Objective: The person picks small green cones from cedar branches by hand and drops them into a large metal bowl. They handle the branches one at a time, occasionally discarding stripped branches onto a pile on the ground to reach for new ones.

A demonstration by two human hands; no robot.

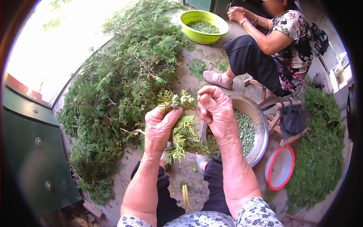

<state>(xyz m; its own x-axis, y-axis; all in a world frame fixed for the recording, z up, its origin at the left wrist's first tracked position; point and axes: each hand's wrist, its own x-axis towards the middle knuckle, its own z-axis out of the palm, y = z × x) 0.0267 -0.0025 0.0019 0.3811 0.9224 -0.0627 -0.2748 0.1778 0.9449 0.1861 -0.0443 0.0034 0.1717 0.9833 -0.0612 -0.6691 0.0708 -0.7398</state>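
My left hand (160,126) is closed round a green conifer sprig (183,132), whose leafy end hangs down to the right. Pale green cones (181,99) stick out above its thumb. Just right of the sprig, my right hand (215,111) is raised with its fingers curled together; whether anything is between them is hidden. Beneath and behind that hand is a metal basin (261,125) holding many small green cones (245,132), its left part covered by my hand and forearm.
A large heap of cut branches (113,94) lies left. At the top, a yellow-green basin (223,29) holds green cones. A seated co-worker (257,56) is upper right, near a wooden stool (278,125). A red-rimmed bowl (270,170) and more greenery (317,151) lie right.
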